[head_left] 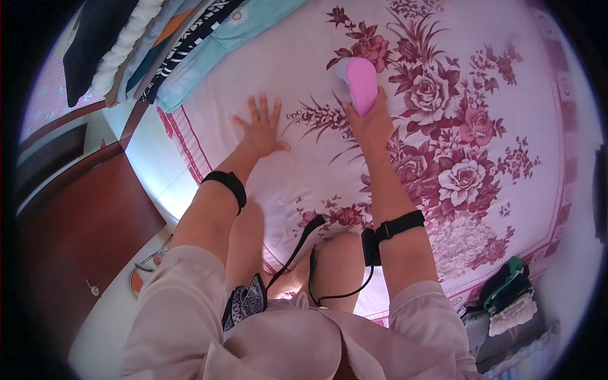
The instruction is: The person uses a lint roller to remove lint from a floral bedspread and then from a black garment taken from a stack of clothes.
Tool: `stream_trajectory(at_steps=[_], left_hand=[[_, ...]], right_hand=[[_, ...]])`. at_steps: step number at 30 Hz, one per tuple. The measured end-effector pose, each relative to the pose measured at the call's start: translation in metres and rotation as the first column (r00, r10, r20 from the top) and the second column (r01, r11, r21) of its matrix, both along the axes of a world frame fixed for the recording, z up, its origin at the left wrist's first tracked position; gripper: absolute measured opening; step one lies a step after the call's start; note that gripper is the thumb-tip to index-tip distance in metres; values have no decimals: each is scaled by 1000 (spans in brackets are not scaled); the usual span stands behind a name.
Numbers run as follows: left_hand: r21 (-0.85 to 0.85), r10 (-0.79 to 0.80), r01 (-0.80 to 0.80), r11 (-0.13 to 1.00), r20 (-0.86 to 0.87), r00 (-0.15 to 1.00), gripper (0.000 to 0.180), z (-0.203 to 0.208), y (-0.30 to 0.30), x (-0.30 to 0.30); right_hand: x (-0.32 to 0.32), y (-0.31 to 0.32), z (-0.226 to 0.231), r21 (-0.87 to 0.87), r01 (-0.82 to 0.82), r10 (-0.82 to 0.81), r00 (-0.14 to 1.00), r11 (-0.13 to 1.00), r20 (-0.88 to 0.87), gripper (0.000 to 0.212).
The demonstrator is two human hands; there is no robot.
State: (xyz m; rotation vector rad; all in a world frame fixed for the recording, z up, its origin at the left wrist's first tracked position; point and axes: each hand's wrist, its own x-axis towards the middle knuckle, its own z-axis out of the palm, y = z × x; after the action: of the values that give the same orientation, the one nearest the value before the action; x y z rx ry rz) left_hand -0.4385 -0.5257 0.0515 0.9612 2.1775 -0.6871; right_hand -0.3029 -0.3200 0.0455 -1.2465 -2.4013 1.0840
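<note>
While your left hand (261,130) lies flat with fingers spread on the flowered bedsheet (481,82), your right hand (369,120) has its fingers closed around a pink and white handheld device (356,83) at its twelve o'clock. Folded clothes (158,44) are stacked at ten o'clock of the left hand.
</note>
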Motion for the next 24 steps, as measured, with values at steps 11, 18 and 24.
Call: stream_trajectory(at_steps=[11, 18, 24], left_hand=[[38, 30, -31, 999, 20, 999, 123, -1, -3, -1], [97, 31, -34, 995, 27, 999, 127, 3, -4, -1], [452, -7, 13, 892, -15, 1000, 98, -4, -48, 12]], right_hand=[[-4, -9, -16, 154, 53, -47, 998, 987, -43, 65], [-12, -21, -10, 228, 43, -54, 998, 973, 43, 62], [-21, -54, 13, 136, 0, -29, 976, 991, 216, 61]])
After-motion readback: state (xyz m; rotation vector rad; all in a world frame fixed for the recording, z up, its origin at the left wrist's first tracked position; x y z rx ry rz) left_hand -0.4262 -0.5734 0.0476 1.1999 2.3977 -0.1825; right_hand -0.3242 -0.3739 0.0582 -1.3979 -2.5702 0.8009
